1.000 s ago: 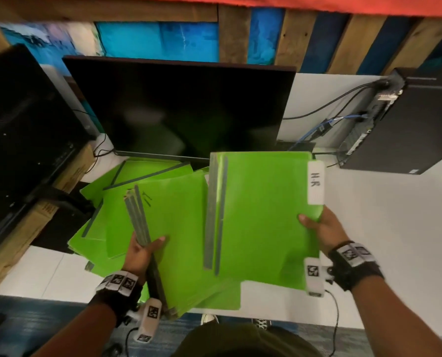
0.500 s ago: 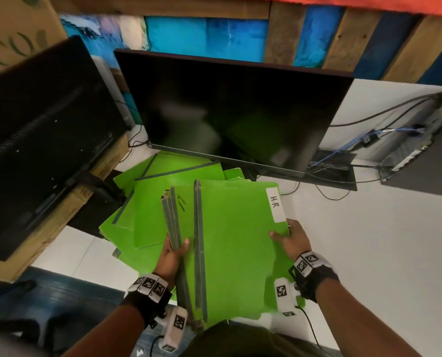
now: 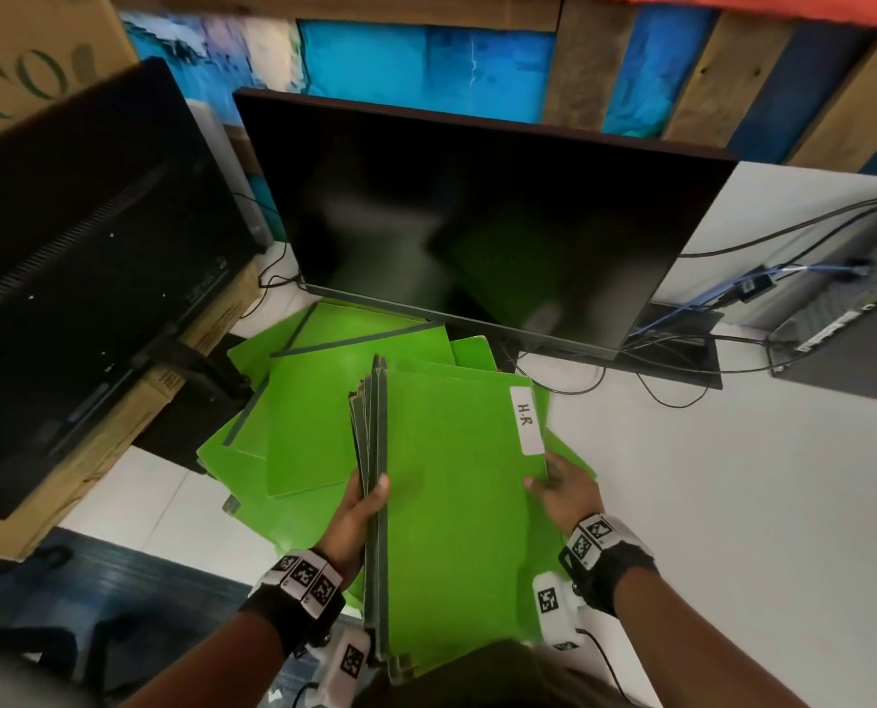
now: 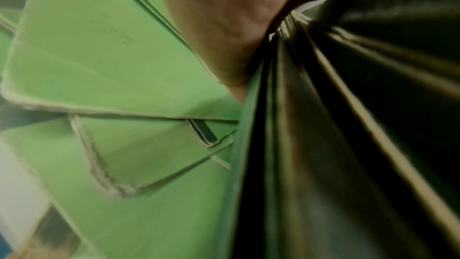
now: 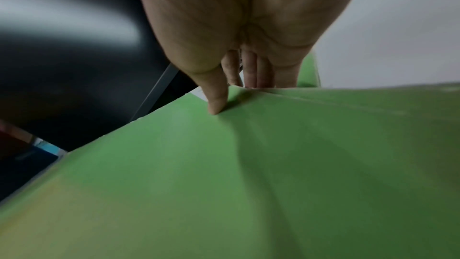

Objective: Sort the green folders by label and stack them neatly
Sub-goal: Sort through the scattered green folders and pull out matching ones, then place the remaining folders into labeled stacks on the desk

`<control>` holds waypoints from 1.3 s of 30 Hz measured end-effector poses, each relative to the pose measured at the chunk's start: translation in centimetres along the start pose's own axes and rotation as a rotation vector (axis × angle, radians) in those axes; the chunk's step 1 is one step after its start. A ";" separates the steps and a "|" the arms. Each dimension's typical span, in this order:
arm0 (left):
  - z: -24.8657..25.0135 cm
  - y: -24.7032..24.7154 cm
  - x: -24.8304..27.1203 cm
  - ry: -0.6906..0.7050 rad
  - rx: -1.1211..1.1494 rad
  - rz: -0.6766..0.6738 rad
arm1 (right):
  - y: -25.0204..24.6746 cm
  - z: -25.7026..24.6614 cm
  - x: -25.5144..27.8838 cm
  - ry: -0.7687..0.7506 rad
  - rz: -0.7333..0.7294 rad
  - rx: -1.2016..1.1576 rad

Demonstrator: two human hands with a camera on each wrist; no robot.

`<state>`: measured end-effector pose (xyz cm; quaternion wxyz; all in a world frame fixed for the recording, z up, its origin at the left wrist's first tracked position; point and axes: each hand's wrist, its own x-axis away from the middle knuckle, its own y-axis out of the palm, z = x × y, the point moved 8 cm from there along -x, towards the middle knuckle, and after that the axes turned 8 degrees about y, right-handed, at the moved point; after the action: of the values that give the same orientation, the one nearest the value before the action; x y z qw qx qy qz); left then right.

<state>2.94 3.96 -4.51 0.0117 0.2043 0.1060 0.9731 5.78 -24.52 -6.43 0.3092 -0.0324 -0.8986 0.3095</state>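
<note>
A bundle of green folders (image 3: 457, 503) is held above the white desk, its grey spines on the left side. The top folder carries a white label (image 3: 526, 420) reading "H-R". My left hand (image 3: 362, 508) grips the spine edge, thumb on top; in the left wrist view the spines (image 4: 298, 125) fan out under the palm. My right hand (image 3: 561, 490) pinches the right edge just below the label, thumb (image 5: 217, 95) on top of the folder (image 5: 248, 174) and fingers underneath. A loose pile of other green folders (image 3: 324, 416) lies on the desk behind and left.
A dark monitor (image 3: 477, 232) stands right behind the pile, with cables (image 3: 681, 360) and a black computer case (image 3: 845, 329) to its right. A second black monitor (image 3: 84, 258) rests on a cardboard box (image 3: 120, 431) at left. White desk surface (image 3: 732, 503) stretches to the right.
My right hand has brought the H-R folder leftward onto the bundle in my left hand, closing the gap between them. The view has swung to the left.
</note>
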 end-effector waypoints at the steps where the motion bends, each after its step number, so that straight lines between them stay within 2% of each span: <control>1: 0.3 0.3 0.0 0.008 -0.022 -0.016 | -0.3 -0.2 0.1 -0.009 0.015 0.037; 4: 0.5 1.1 -0.2 -0.019 -0.138 -0.044 | -1.0 0.3 0.0 0.008 0.026 0.095; 7: 0.7 2.1 -0.7 -0.009 -0.160 -0.050 | -1.6 1.4 0.1 0.053 0.008 0.050; 12: 0.7 3.5 -0.9 -0.011 -0.097 -0.067 | -3.6 2.5 1.7 0.031 0.025 -0.320; 18: 0.8 7.0 -1.0 0.012 -0.096 -0.181 | -5.5 3.2 3.9 -0.025 -0.013 -0.488; 21: 0.9 9.5 -0.7 0.004 -0.160 -0.247 | -7.5 5.8 4.3 0.051 0.058 -0.569; 25: -0.4 11.4 -1.6 -0.045 -0.229 -0.241 | -9.4 8.8 4.4 0.122 0.063 -0.709; 30: -1.5 14.2 -3.0 -0.088 -0.309 -0.266 | -10.5 10.8 3.4 0.197 0.032 -0.715; 34: -2.1 16.3 -3.8 -0.152 -0.440 -0.409 | -13.2 11.7 3.5 0.232 0.158 -0.696; 37: -0.8 16.4 -6.1 -0.079 -0.696 -0.531 | -14.0 13.0 4.0 0.282 0.206 -0.749; 39: 2.3 14.2 -8.9 0.086 -0.792 -0.428 | -14.5 14.1 4.2 0.298 0.268 -0.747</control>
<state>12.29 -10.00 -2.95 0.2857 0.1169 -0.2344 0.9218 -3.76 -42.72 -4.53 0.3596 -0.3031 -0.8825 -0.0081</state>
